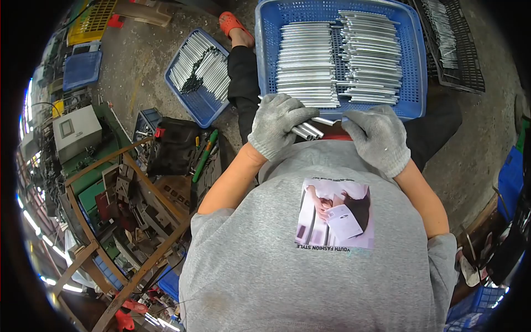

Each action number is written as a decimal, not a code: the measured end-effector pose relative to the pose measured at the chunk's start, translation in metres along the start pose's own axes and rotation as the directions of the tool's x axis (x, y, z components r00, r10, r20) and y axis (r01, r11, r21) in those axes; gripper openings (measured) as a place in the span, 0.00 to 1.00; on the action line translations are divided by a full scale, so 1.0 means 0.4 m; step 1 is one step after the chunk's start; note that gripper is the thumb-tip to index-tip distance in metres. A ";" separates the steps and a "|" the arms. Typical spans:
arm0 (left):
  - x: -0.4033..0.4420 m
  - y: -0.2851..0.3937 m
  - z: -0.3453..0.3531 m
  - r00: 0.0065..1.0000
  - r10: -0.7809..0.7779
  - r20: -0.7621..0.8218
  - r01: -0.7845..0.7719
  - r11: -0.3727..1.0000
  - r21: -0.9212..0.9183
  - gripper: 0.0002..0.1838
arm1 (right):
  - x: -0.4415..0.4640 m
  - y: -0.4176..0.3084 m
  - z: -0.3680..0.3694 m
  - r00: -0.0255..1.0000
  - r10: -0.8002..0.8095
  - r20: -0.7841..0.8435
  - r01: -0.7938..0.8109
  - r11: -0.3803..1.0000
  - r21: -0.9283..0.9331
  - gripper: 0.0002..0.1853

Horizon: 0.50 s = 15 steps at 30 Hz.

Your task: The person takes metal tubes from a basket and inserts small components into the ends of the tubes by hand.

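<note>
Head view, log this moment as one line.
left hand: gripping several metal rods | right hand: near rod ends, grasp unclear | large blue basket: two stacks of similar rods

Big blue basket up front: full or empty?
Well filled, not empty: the basket holds two rows of metal rods, bare mesh around them.

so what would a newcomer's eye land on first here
Probably the blue plastic basket at top centre, with shiny metal tubes stacked in two columns inside. Just below it, the grey-gloved left hand holds a few loose tubes, with the grey-gloved right hand close beside them. The red-orange clog left of the basket likely catches the eye too.
</note>
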<state>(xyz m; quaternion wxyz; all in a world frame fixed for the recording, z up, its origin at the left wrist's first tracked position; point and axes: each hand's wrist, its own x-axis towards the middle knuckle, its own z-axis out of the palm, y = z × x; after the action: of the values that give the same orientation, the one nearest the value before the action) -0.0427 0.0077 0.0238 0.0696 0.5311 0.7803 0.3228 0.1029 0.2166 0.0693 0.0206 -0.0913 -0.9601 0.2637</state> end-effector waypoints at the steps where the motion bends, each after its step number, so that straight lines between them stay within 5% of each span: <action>1: -0.001 -0.001 0.001 1.000 0.001 0.001 -0.001 1.000 0.000 0.18 | 0.000 0.001 0.004 1.000 0.001 -0.001 -0.001 1.000 0.000 0.06; 5: -0.013 -0.005 0.010 0.999 -0.036 -0.017 0.035 0.998 -0.058 0.18 | -0.011 0.005 0.037 0.995 -0.100 -0.004 0.100 0.995 0.000 0.05; 11: -0.019 -0.001 0.011 1.000 -0.015 -0.024 0.015 1.000 -0.016 0.18 | -0.002 -0.010 -0.001 0.998 -0.014 0.060 0.006 0.992 0.126 0.06; 15: -0.022 -0.002 0.007 0.999 -0.022 -0.033 0.018 0.995 -0.096 0.18 | 0.000 -0.012 0.014 0.999 0.018 0.028 -0.017 1.000 -0.017 0.07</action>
<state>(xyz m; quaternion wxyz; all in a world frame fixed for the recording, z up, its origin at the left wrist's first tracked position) -0.0383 0.0010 0.0190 0.0852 0.5137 0.7702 0.3682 0.1018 0.2099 0.0670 0.0040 -0.0961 -0.9616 0.2571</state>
